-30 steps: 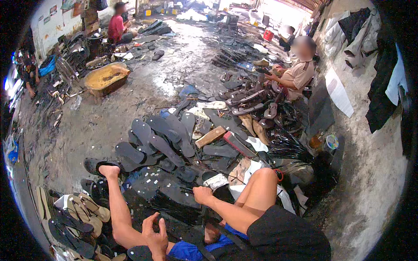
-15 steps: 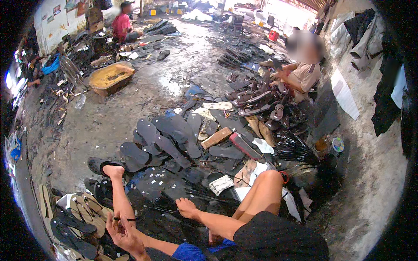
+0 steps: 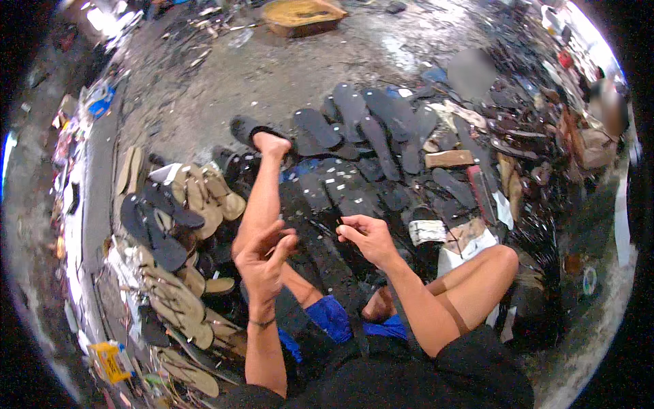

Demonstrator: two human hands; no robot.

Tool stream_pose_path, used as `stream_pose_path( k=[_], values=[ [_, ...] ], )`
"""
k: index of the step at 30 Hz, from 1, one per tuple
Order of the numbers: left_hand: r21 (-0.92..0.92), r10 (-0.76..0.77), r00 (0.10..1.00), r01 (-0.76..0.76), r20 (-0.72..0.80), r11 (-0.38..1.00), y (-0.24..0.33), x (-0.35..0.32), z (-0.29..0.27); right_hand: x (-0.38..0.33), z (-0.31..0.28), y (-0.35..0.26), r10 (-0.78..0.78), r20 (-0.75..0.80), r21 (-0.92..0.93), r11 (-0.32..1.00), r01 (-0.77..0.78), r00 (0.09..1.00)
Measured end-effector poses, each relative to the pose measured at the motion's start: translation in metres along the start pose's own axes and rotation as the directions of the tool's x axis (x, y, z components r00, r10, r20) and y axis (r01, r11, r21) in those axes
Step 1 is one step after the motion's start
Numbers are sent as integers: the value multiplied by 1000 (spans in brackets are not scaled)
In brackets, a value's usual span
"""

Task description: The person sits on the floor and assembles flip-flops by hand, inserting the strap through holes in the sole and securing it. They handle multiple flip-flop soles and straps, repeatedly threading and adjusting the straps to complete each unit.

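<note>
My right hand [image 3: 371, 242] is raised over the dark work area between my legs. Its thumb and forefinger are pinched together, with a small dark tip showing at them; what it is I cannot make out. My left hand [image 3: 262, 266], wearing a dark wristband, is held up in front of my left shin. Its fingers are half bent and slightly blurred, the thumb stands apart, and I see nothing in it. Beyond the hands lie black sandal soles [image 3: 392, 116], some overlapping. Small white pieces [image 3: 332, 180] are scattered on the dark surface before them.
Tan thong sandals [image 3: 170, 296] and black thong sandals [image 3: 153, 232] are heaped at my left. A wooden block [image 3: 448, 159] and thin black strips [image 3: 538, 232] lie to the right. A yellowish basin [image 3: 303, 19] stands far off; another person sits at the far right.
The view has swung down and to the left. My hands have come up closer together, and the right thumb and forefinger now show pinched.
</note>
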State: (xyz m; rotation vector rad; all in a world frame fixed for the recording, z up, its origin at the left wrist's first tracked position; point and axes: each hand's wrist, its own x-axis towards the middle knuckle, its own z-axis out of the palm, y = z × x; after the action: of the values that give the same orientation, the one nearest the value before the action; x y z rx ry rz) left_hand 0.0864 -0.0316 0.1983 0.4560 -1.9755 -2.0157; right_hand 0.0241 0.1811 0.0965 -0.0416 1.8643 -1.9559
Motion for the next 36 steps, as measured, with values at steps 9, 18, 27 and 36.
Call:
stream_pose_path(
  k=[9, 18, 27, 36],
  values=[
    [-137, -37, 999, 36, -6, 990, 1, -10, 19, -68, 27, -66, 149, 267, 231, 949, -213, 952],
    [-88, -78, 997, 78, 11, 993, 15, -30, 27, -85, 35, -84, -78, 127, 14, 997, 77, 989],
    [406, 90, 996, -86, 10, 910, 2, -84, -4, -89, 49, -81, -218, -34, -139, 967, 211, 975],
    [433, -7, 976, 103, -218, 896, -35, -134, -39, -99, 61, -81, -212, 170, -311, 915, 256, 962]
  ],
)
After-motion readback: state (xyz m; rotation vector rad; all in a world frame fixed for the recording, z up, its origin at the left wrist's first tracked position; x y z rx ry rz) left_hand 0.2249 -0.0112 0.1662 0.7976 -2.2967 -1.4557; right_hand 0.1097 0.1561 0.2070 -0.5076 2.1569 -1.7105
